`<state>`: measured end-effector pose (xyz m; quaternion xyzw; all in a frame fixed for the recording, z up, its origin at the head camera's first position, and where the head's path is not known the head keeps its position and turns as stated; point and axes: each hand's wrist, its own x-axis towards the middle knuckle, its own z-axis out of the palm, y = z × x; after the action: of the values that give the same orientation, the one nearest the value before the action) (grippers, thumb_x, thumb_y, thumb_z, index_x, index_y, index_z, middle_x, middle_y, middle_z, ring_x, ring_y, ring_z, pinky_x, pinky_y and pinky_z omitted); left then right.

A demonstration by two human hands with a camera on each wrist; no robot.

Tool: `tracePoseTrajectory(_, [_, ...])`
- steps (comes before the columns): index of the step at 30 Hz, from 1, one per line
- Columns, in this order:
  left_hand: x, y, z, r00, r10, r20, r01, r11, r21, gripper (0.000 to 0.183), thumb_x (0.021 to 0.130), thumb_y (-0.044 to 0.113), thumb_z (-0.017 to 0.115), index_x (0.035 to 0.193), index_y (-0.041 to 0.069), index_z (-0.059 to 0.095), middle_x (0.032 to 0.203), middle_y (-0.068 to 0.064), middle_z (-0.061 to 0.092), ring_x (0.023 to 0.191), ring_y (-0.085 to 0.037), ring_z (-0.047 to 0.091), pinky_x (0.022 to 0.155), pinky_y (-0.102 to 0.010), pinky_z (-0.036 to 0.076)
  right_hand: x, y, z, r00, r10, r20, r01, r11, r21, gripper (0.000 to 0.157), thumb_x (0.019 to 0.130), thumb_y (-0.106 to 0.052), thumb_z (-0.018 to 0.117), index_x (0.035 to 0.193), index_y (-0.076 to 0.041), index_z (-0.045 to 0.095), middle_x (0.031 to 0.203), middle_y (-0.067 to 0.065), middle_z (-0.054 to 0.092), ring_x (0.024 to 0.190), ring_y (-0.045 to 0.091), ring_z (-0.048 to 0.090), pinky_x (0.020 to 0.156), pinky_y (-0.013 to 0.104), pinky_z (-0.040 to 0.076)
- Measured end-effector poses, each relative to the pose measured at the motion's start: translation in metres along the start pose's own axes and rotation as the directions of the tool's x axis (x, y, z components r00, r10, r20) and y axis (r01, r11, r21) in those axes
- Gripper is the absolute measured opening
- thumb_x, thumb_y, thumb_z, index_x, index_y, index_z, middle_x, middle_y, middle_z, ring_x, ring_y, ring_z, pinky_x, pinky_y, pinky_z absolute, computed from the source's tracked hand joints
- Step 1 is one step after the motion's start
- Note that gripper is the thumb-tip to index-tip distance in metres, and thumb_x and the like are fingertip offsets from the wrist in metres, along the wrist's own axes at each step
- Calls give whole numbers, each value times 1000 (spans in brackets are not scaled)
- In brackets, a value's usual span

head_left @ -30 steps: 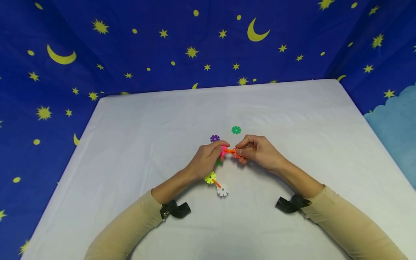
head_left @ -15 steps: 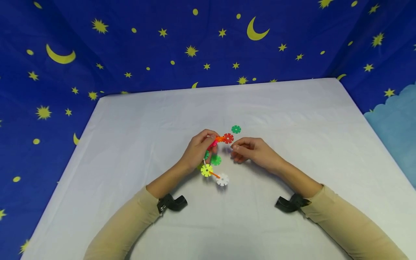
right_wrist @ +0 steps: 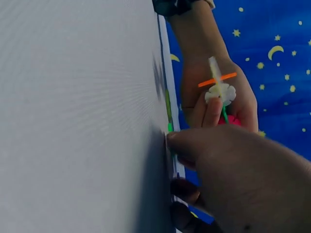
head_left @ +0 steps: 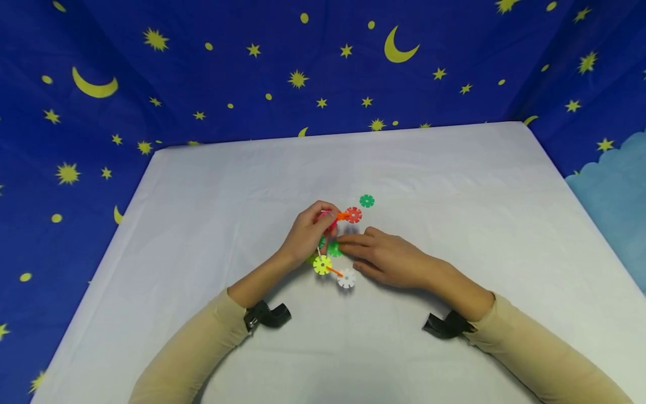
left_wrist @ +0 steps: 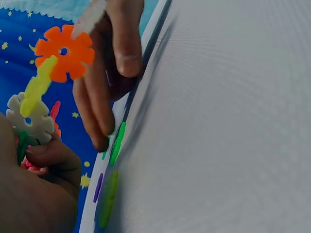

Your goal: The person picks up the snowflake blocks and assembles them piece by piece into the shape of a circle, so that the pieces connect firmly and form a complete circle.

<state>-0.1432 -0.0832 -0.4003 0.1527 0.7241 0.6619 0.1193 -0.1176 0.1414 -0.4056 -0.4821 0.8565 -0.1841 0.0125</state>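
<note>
"Chain (head_left: 322, 264) of linked discs: how are we holding it?"

"We are pinching it in our left grip (head_left: 309, 231), near its pink disc (right_wrist: 229, 120), above the bench (head_left: 222, 207). Its red disc (head_left: 354, 210) is jutting out to the right."

"And its nearer end?"

"We are seeing a white disc (head_left: 346, 283) there, with an orange disc (left_wrist: 77, 54) turning its edge to our head view."

"Our right grip (head_left: 391, 259)?"

"It is holding nothing that we are seeing; its fingers are pointing loosely at a light-green disc (head_left: 334, 251), which is lying on the bench. We are not managing to tell whether they are touching."

"Farther off, a darker green disc (head_left: 367, 196) is lying by itself."
</note>
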Motion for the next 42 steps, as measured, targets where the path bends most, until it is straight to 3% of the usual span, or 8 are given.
tracePoseTrajectory(3, [0, 0, 0, 1000, -6, -4, 6, 1000, 11, 23, 101, 28, 50, 110, 9, 58, 74, -16, 57, 41, -24, 44, 39, -35, 44, 0, 0, 1, 1000, -16, -2, 16, 998, -56, 44, 96, -27, 58, 139, -15, 53, 144, -4, 45, 95, 13, 45, 74, 28, 46])
tracePoseTrajectory(7, [-1, 1, 1, 1000, -13, -7, 13, 999, 35, 23, 101, 29, 50, 110, 10, 58, 73, -15, 57, 40, -24, 44, 39, -35, 45, -1, 1, 1, 1000, -17, -17, 16, 998, -55, 39, 95, -25, 60, 132, -13, 60, 139, -1, 51, 97, 14, 48, 78, 28, 47])
tracePoseTrajectory(17, [-1, -1, 1, 998, -42, -40, 48, 987, 151, 24, 97, 33, 57, 111, 14, 57, 85, -10, 63, 44, -21, 47, 44, -34, 46, -2, 4, 2, 977, -21, -212, 8, 998, -65, 11, 85, -18, 73, 94, -11, 73, 105, -3, 67, 90, 11, 58, 74, 28, 52])
tracePoseTrajectory(23, [-1, -2, 1, 998, -42, -43, 48, 987, 155, 23, 97, 34, 57, 109, 14, 57, 85, -10, 66, 42, -21, 45, 42, -33, 44, 0, 3, 0, 974, 112, -198, -89, 989, 120, 19, 82, -13, 77, 99, -15, 68, 97, -9, 62, 81, 6, 57, 69, 23, 50])
tracePoseTrajectory(26, [0, -3, 1, 996, -62, -60, 71, 985, 160, 22, 97, 34, 57, 108, 15, 58, 70, -10, 57, 41, -20, 46, 43, -33, 44, -1, 4, -2, 965, 185, -189, -136, 960, 244, 25, 82, -10, 76, 103, -14, 65, 93, -9, 58, 76, 6, 53, 65, 22, 47])
tracePoseTrajectory(31, [0, -2, 3, 994, -82, -75, 93, 983, 160, 22, 96, 34, 57, 109, 15, 59, 61, -8, 46, 40, -21, 46, 43, -35, 45, -2, 8, -4, 949, 237, -208, -144, 912, 384, 17, 83, -6, 75, 96, -15, 67, 88, -8, 60, 76, 6, 54, 66, 25, 48])
tracePoseTrajectory(36, [0, -3, 3, 995, -73, -74, 84, 983, 166, 22, 96, 35, 58, 109, 18, 61, 62, -8, 46, 41, -21, 46, 43, -34, 45, -3, 11, -5, 920, 305, -245, -179, 884, 431, 13, 84, -7, 73, 92, -17, 68, 90, -10, 63, 78, 8, 56, 67, 27, 49])
tracePoseTrajectory(42, [0, -4, 4, 996, -60, -71, 71, 985, 157, 20, 96, 34, 58, 108, 19, 62, 59, -6, 45, 40, -21, 45, 42, -36, 46, -3, 12, -6, 867, 377, -326, -211, 871, 444, 12, 85, -7, 71, 93, -15, 69, 85, -8, 63, 72, 9, 58, 62, 27, 50])
